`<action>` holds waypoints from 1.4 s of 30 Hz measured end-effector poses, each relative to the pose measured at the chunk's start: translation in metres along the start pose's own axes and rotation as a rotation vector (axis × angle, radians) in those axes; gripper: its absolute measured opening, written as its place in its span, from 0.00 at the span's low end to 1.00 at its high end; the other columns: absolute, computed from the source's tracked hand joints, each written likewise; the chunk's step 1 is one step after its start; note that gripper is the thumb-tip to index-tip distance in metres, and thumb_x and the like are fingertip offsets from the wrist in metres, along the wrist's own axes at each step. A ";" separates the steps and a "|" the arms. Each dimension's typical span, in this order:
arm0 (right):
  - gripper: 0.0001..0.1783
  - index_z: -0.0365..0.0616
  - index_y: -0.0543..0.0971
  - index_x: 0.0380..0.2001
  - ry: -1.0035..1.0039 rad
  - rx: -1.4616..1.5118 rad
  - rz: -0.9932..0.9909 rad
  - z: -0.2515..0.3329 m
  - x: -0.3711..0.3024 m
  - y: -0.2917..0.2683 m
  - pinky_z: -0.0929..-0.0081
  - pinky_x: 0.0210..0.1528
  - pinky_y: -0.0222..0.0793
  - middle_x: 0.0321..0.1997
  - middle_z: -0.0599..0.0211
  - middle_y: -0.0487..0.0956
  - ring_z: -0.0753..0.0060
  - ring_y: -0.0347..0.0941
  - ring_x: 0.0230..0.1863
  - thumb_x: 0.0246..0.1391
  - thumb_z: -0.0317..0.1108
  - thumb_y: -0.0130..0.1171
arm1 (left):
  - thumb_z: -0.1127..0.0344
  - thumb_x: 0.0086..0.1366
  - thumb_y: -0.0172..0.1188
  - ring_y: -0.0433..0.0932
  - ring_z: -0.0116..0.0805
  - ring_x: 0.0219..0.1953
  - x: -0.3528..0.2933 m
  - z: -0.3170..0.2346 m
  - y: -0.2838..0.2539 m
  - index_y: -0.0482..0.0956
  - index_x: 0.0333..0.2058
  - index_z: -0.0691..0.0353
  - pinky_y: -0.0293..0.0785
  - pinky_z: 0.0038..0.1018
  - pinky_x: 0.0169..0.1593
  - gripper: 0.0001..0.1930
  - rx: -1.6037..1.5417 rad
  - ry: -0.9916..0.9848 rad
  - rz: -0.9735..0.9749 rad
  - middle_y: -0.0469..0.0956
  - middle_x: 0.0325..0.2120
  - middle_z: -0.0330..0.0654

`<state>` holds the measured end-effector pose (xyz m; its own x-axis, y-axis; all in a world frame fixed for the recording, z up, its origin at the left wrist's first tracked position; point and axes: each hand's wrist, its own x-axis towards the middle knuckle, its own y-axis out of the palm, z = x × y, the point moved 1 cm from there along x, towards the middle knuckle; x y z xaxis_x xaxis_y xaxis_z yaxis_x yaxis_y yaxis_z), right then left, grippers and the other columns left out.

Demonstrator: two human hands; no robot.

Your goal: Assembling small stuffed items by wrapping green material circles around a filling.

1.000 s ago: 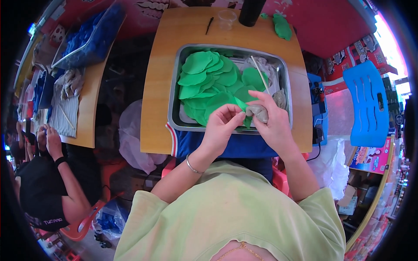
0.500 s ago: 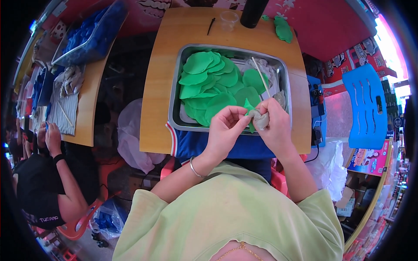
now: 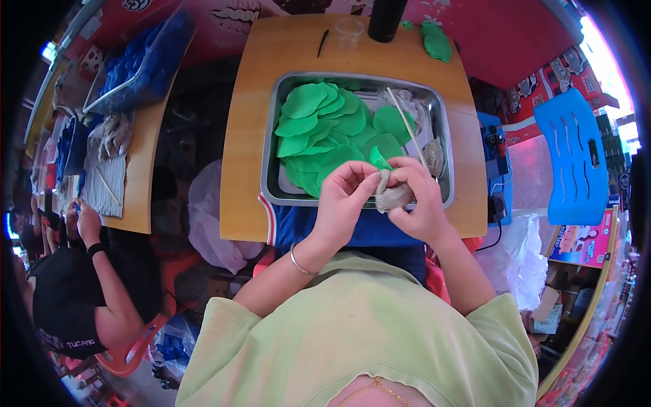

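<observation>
We'd best keep gentle, even tension on the greyish-beige, soft-looking bundle [image 3: 392, 199], our left hand [image 3: 346, 197] pinching its ten o'clock side, our right hand [image 3: 424, 202] curled round three o'clock, forearms angled inward, at five o'clock of the shiny rectangular metal tray [image 3: 270, 149] holding thin round green sheets [image 3: 308, 129]

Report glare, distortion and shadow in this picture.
Head view: whitish glare at upper right; head view: the brown wooden table has bowed edges; head view: deep shadow left of it; head view: flat, rounded green pieces in the silver metal tray look evenly lit.
</observation>
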<state>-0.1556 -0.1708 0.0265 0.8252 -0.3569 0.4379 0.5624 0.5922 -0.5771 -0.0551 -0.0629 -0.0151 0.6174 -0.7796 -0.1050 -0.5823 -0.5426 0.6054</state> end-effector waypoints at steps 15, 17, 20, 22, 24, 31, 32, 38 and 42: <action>0.13 0.38 0.74 0.39 0.056 0.068 0.015 -0.009 -0.014 0.004 0.70 0.41 0.73 0.51 0.51 0.74 0.57 0.77 0.40 0.48 0.17 0.52 | 0.70 0.64 0.58 0.74 0.19 0.34 0.000 0.002 -0.006 0.75 0.37 0.61 0.71 0.17 0.39 0.04 -0.167 -0.191 -0.049 0.76 0.31 0.34; 0.14 0.38 0.74 0.39 0.033 0.053 0.033 -0.012 -0.012 0.005 0.69 0.41 0.73 0.52 0.50 0.73 0.56 0.76 0.41 0.47 0.16 0.51 | 0.70 0.64 0.58 0.74 0.19 0.34 0.000 0.002 -0.008 0.75 0.37 0.62 0.71 0.17 0.39 0.04 -0.141 -0.190 -0.047 0.77 0.32 0.34; 0.16 0.38 0.74 0.39 -0.015 -0.063 0.016 -0.013 -0.011 0.008 0.69 0.41 0.72 0.51 0.51 0.73 0.54 0.75 0.41 0.44 0.17 0.51 | 0.73 0.63 0.58 0.74 0.19 0.34 -0.001 0.001 -0.009 0.75 0.36 0.64 0.70 0.15 0.38 0.04 0.167 0.029 0.007 0.77 0.32 0.34; 0.15 0.38 0.74 0.38 0.100 0.074 0.035 -0.008 -0.011 0.009 0.68 0.40 0.72 0.49 0.52 0.73 0.54 0.75 0.40 0.43 0.19 0.54 | 0.76 0.62 0.58 0.73 0.18 0.33 -0.001 0.001 -0.011 0.75 0.35 0.66 0.70 0.15 0.37 0.04 0.244 0.066 0.008 0.76 0.32 0.34; 0.16 0.38 0.74 0.38 0.145 0.083 0.045 -0.005 -0.011 0.011 0.68 0.39 0.72 0.47 0.53 0.73 0.53 0.75 0.39 0.41 0.20 0.55 | 0.76 0.62 0.58 0.73 0.17 0.33 -0.001 0.000 -0.011 0.75 0.35 0.67 0.70 0.15 0.36 0.04 0.247 0.069 0.013 0.76 0.32 0.34; 0.17 0.38 0.74 0.37 0.118 0.035 0.007 -0.019 -0.015 0.013 0.68 0.34 0.72 0.42 0.57 0.75 0.54 0.75 0.37 0.38 0.18 0.57 | 0.76 0.61 0.59 0.74 0.18 0.35 -0.005 0.000 -0.011 0.75 0.35 0.68 0.72 0.17 0.40 0.05 0.269 0.035 0.019 0.76 0.32 0.34; 0.17 0.38 0.74 0.37 0.117 0.036 0.006 -0.020 -0.016 0.015 0.68 0.34 0.72 0.42 0.57 0.75 0.54 0.75 0.37 0.38 0.18 0.57 | 0.76 0.61 0.59 0.74 0.18 0.35 -0.006 0.000 -0.011 0.75 0.35 0.68 0.72 0.17 0.40 0.05 0.271 0.036 0.018 0.76 0.32 0.34; 0.15 0.39 0.70 0.36 0.349 0.222 -0.184 -0.015 -0.016 0.023 0.72 0.32 0.71 0.32 0.57 0.76 0.60 0.76 0.31 0.41 0.19 0.58 | 0.77 0.59 0.60 0.75 0.23 0.36 -0.007 0.003 -0.007 0.76 0.33 0.68 0.73 0.19 0.42 0.04 0.401 0.138 0.015 0.74 0.30 0.37; 0.15 0.40 0.68 0.34 0.324 0.119 -0.173 -0.014 -0.013 0.023 0.73 0.28 0.67 0.27 0.61 0.74 0.65 0.73 0.26 0.42 0.20 0.60 | 0.78 0.58 0.60 0.75 0.24 0.34 -0.009 0.003 -0.007 0.76 0.32 0.67 0.73 0.19 0.41 0.03 0.622 0.344 0.033 0.74 0.30 0.37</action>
<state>-0.1525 -0.1624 -0.0026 0.7032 -0.6576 0.2702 0.7005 0.5762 -0.4210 -0.0580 -0.0529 -0.0212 0.6668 -0.7111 0.2228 -0.7339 -0.6786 0.0304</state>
